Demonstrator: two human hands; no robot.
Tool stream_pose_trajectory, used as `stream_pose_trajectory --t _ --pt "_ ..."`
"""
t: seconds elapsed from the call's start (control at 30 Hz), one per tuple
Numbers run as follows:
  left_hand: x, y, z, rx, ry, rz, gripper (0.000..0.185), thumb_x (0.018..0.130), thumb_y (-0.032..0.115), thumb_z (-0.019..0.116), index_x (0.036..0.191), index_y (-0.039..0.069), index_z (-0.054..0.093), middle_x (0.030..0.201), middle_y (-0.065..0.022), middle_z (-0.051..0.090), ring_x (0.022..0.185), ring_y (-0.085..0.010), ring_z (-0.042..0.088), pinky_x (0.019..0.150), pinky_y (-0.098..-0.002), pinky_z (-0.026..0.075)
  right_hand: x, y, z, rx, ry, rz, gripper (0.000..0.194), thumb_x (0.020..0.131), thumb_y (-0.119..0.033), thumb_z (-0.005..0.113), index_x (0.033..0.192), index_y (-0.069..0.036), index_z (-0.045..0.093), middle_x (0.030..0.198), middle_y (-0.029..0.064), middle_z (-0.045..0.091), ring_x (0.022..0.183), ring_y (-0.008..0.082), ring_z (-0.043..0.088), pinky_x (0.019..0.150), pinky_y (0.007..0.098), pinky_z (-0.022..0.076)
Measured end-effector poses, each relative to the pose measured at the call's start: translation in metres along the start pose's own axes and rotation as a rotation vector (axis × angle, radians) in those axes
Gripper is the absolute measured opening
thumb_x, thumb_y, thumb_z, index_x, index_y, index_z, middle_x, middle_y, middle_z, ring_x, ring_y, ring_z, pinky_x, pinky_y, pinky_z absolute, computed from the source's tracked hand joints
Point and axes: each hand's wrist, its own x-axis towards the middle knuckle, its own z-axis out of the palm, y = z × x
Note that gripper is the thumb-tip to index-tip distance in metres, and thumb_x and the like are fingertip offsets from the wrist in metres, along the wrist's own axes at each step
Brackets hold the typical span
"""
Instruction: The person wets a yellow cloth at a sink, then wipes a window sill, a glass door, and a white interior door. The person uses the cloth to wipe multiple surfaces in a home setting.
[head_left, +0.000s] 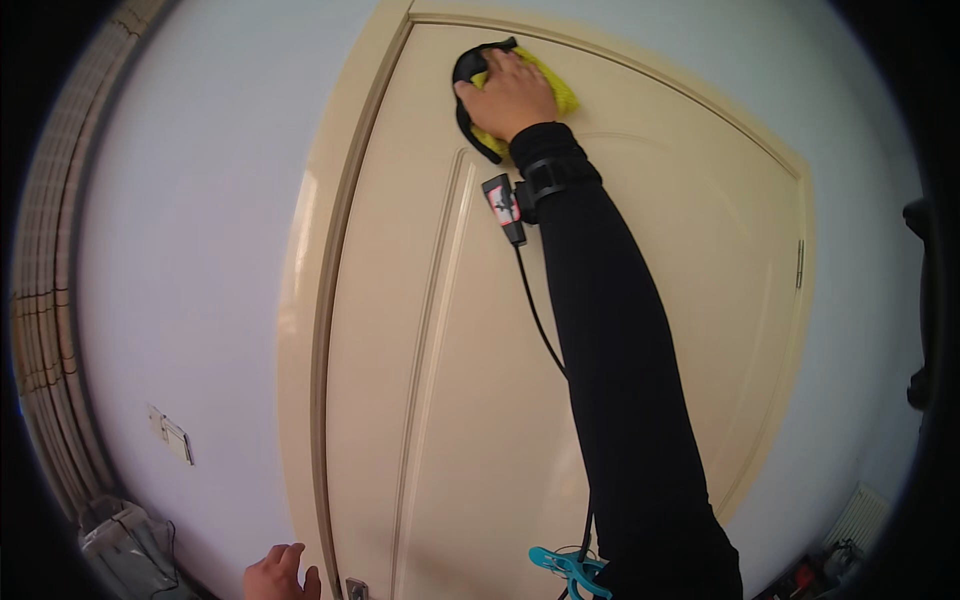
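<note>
My right hand (510, 94) is spread over a yellow cleaning cloth with black trim (555, 81), holding it flat against the upper part of a cream panelled door (495, 375). Black sleeve covers that arm, and a strap with a small cabled device (504, 210) sits at the wrist. Low at the left, my left hand (279, 576) is near the door frame (300, 420), thumb and fingers apart, with nothing visible in it. To its right, part of a metal door handle plate (357, 588) shows at the bottom edge.
A teal spring clamp (574, 571) grips near the cable below my right arm. A wall switch (178, 441) is left of the frame. Curtain or blind slats (45, 300) line the far left, above a covered grey item (131, 551). A hinge (799, 264) marks the door's right side.
</note>
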Motion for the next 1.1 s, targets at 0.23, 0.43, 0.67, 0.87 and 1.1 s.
stream_pose_trajectory --t 0.23,0.43,0.67,0.87,1.1 --pt "-0.015 0.085 -0.031 0.022 0.013 0.002 0.033 0.080 0.014 0.073 0.110 0.001 0.068 0.095 -0.0151 0.071 0.065 -0.0301 0.068 0.061 -0.0419 0.056 -0.026 -0.061 -0.029 0.147 0.060 -0.286 0.070 0.100 -0.050 0.052 0.150 -0.003 0.051 0.159 0.0133 0.047 0.150 0.0274 0.040 0.127 0.0409 0.0230" --pt "-0.047 0.137 -0.068 -0.119 -0.021 -0.138 0.033 0.086 0.016 0.070 0.115 0.000 0.066 0.100 -0.0162 0.070 0.076 -0.0368 0.069 0.066 -0.0436 0.057 -0.144 -0.053 -0.106 0.354 -0.002 -0.524 0.062 0.096 -0.034 0.060 0.145 0.003 0.052 0.151 0.0190 0.053 0.145 0.0327 0.045 0.125 0.0466 0.0252" --pt "-0.089 0.279 -0.157 -0.147 -0.103 -0.179 0.033 0.087 0.012 0.070 0.117 0.000 0.065 0.103 -0.0157 0.069 0.077 -0.0365 0.068 0.068 -0.0429 0.056 -0.296 0.018 -0.252 0.688 -0.685 -0.761 0.050 0.091 -0.015 0.057 0.138 0.002 0.059 0.147 0.0143 0.058 0.141 0.0283 0.049 0.124 0.0437 0.0311" --pt "-0.091 0.284 -0.186 -0.184 -0.154 -0.201 0.031 0.089 0.011 0.069 0.118 0.001 0.064 0.103 -0.0141 0.069 0.073 -0.0321 0.067 0.066 -0.0410 0.054 -0.388 0.005 -0.265 1.002 -0.914 -0.666 0.035 0.087 -0.009 0.059 0.119 0.004 0.065 0.132 0.0164 0.067 0.129 0.0295 0.059 0.118 0.0403 0.0407" --pt "-0.125 0.280 -0.176 -0.320 -0.281 -0.324 0.030 0.092 0.014 0.068 0.119 0.002 0.066 0.101 -0.0143 0.070 0.074 -0.0292 0.069 0.067 -0.0401 0.055 -0.444 0.002 -0.320 1.256 -1.709 0.964 0.033 0.093 -0.020 0.066 0.119 0.001 0.065 0.112 0.0131 0.071 0.111 0.0289 0.068 0.103 0.0385 0.0521"
